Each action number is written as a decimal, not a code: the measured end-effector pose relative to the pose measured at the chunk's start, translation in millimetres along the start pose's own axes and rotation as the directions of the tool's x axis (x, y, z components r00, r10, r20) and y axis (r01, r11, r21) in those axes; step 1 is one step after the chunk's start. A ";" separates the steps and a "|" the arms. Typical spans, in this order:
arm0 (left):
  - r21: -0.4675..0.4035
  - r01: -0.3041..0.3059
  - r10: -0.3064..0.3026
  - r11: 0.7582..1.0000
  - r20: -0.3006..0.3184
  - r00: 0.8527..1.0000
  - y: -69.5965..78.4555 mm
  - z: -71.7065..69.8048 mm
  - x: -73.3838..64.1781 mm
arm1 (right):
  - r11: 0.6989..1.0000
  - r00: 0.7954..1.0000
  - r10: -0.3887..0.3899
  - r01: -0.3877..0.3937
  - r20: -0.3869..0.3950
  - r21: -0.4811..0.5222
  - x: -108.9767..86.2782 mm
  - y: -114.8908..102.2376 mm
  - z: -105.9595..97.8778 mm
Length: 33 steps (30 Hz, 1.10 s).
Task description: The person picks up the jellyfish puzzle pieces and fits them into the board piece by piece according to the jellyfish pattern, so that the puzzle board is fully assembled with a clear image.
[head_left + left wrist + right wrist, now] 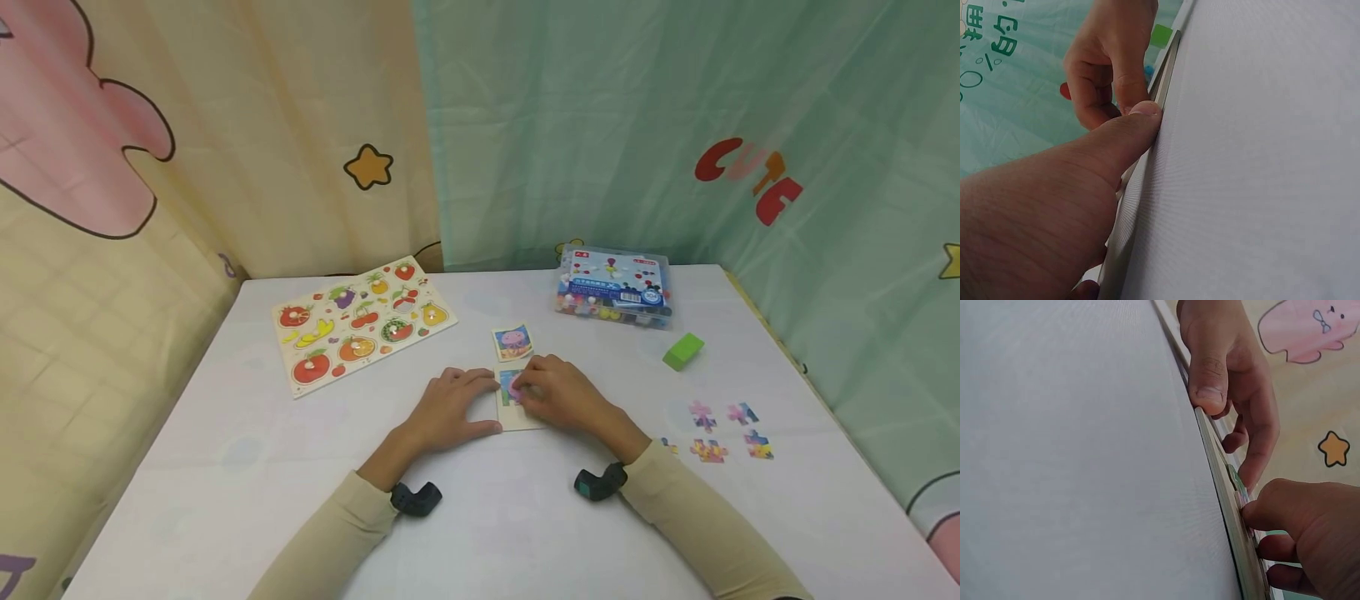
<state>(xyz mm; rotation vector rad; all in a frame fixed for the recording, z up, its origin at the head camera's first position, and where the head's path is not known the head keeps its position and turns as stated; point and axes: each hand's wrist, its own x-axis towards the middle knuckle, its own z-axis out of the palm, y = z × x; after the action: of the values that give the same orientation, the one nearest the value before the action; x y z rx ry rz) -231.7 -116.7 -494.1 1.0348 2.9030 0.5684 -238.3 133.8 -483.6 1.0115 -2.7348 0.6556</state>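
Note:
A small pale puzzle board point(517, 421) lies on the table in front of the person, its upper part covered by joined picture pieces point(507, 392). At the board's left edge, the left hand point(450, 408) steadies it, thumb at the near corner and fingertips farther up. The right hand point(558, 396) reaches over the board from the right, thumb and fingers bent together at a jigsaw piece, mostly hidden under them. From the right wrist view, the right thumb point(1260, 515) meets the pieces just above the wooden edge point(1219, 481). Just beyond the board lies a picture card point(513, 342).
Several loose jigsaw pieces point(708, 451) lie to the right, near the right forearm. A green block point(683, 352) and a clear plastic box point(613, 287) with a blue label sit behind them. A wooden fruit board point(352, 333) lies back left. Curtains surround the table point(247, 500).

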 end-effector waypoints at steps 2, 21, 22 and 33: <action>0.000 0.003 -0.003 1.000 0.004 1.000 0.1 0.0 0.0 | 1.000 1.000 -0.002 0.002 -0.003 -0.002 0.0 0.1 0.3; 0.001 -0.002 0.002 1.000 0.002 1.000 -1.0 -1.6 1.8 | 0.996 0.996 -0.088 0.089 -0.033 0.019 -1.5 6.0 -0.5; 0.001 -0.001 0.001 1.000 0.004 1.000 -0.8 -2.2 2.1 | 0.996 0.996 -0.085 0.086 -0.032 0.023 -1.4 6.3 -0.8; -0.010 -0.005 0.005 1.000 0.001 1.000 -0.8 -0.3 -0.7 | 0.992 1.000 0.006 -0.004 -0.012 0.124 -3.5 5.3 1.9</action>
<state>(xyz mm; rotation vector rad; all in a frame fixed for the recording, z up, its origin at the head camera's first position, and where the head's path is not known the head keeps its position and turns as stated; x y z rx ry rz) -231.7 -117.8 -494.2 1.0412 2.8945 0.5824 -239.1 138.5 -488.2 1.0231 -2.7160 0.8395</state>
